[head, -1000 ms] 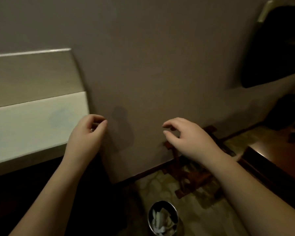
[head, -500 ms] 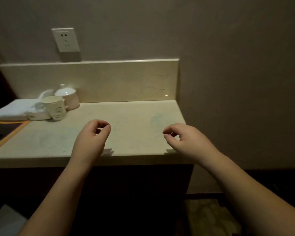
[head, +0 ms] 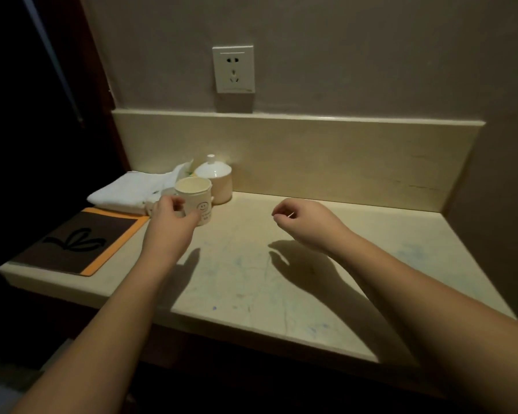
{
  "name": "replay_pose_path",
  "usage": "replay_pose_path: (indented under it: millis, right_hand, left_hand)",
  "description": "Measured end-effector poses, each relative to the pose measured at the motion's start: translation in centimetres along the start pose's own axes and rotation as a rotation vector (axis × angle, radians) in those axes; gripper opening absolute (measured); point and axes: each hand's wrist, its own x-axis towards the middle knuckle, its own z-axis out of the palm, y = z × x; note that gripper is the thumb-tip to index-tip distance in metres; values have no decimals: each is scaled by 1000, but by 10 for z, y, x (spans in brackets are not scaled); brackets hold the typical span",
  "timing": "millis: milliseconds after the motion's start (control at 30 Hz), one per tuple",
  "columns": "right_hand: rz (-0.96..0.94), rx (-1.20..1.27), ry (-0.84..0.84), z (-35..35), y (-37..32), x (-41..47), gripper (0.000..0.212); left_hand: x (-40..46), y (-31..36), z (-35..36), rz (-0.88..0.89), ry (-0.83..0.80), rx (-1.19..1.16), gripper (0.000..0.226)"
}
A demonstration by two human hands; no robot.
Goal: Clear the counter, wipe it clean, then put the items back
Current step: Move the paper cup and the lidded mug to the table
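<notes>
Paper cup (head: 195,201) at back left of desk (head: 281,279) by towel (head: 132,188) | left hand (head: 169,225) loose, reaching for cup | right hand (head: 308,224) loose, holding nothing | step: clearing | next: grip cup, lift off

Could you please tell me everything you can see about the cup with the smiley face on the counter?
The cup with the smiley face is a pale cream, cylindrical mug that looks ceramic, standing upright with its mouth open. A small dark smiley and tiny print mark its front. It stands on the counter at the back left, right in front of a lidded jar and beside a folded white towel. The left hand reaches around its near side; contact is unclear.
</notes>
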Motion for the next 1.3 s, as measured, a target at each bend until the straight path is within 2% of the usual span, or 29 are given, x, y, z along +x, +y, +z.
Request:
replay_pose_path:
  millis: [167, 300, 533, 900, 1067, 1200, 1300]
  right_hand:
    - [63, 133, -57, 44, -9, 60, 21]
    - [183, 361, -106, 70, -22, 97, 21]
    - [415, 697, -220, 90, -47, 138, 22]
    - [476, 907, -410, 108, -48, 156, 25]
    - [539, 802, -327, 104, -50, 151, 26]
    - [512, 708, -189, 94, -49, 145, 19]
    - [499, 711, -118, 88, -43, 136, 22]
  left_hand:
    - [41, -20, 11, -108, 23, -15, 73]
    - [63, -31, 22, -176, 6, -40, 86]
    - [70, -32, 34, -161, 101, 143, 83]
    - [73, -34, 36, -104, 87, 204, 88]
    - [73, -36, 33, -88, 111, 191, 83]
    - [69, -35, 31, -74, 112, 91, 84]
    - [65, -33, 30, -62, 109, -7, 89]
